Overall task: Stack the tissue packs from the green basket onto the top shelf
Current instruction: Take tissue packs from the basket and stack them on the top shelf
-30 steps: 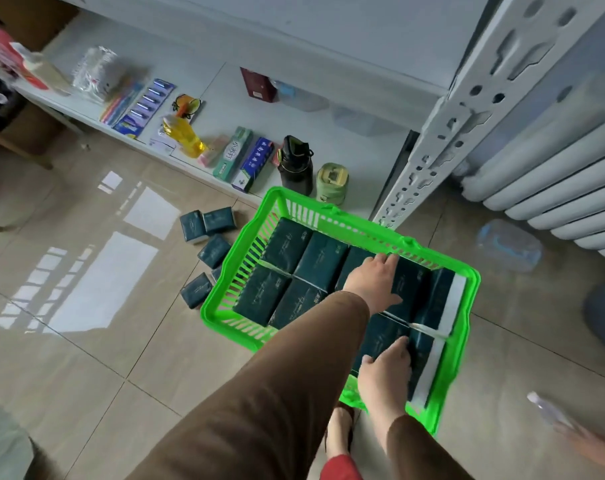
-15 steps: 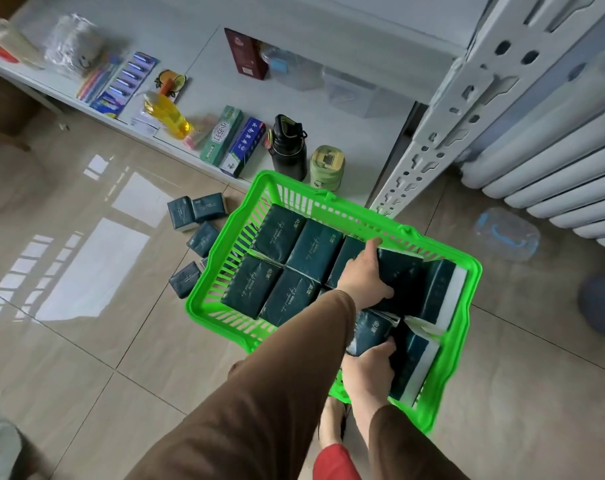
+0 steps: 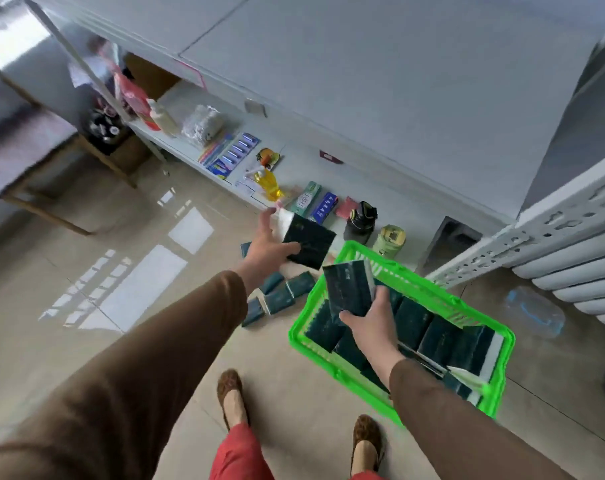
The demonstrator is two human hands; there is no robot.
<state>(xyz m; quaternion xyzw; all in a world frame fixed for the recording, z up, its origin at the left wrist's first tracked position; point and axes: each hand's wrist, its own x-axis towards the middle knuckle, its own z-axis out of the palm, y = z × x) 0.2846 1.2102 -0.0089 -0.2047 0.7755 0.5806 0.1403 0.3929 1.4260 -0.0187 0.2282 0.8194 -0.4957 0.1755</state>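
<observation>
The green basket (image 3: 501, 382) stands on the floor at my right, with several dark green tissue packs (image 3: 432, 337) lying inside. My left hand (image 3: 264, 249) is raised above the floor left of the basket and grips one dark tissue pack (image 3: 308, 242). My right hand (image 3: 372, 322) is over the basket's near left part, closed on another tissue pack (image 3: 349, 289) held upright. The wide grey top shelf (image 3: 380, 81) spans the upper part of the view, above both hands.
Several loose tissue packs (image 3: 280, 296) lie on the tiled floor left of the basket. The bottom shelf (image 3: 190, 109) carries a black bottle (image 3: 359, 223), a green jar (image 3: 391, 239), toothpaste boxes, a yellow bottle. A perforated shelf post (image 3: 522, 244) and radiator (image 3: 578, 278) stand right. A wooden table (image 3: 27, 140) stands left.
Both hands have lifted out of the basket, each with a tissue pack. The view has tilted up, bringing the top shelf into sight.
</observation>
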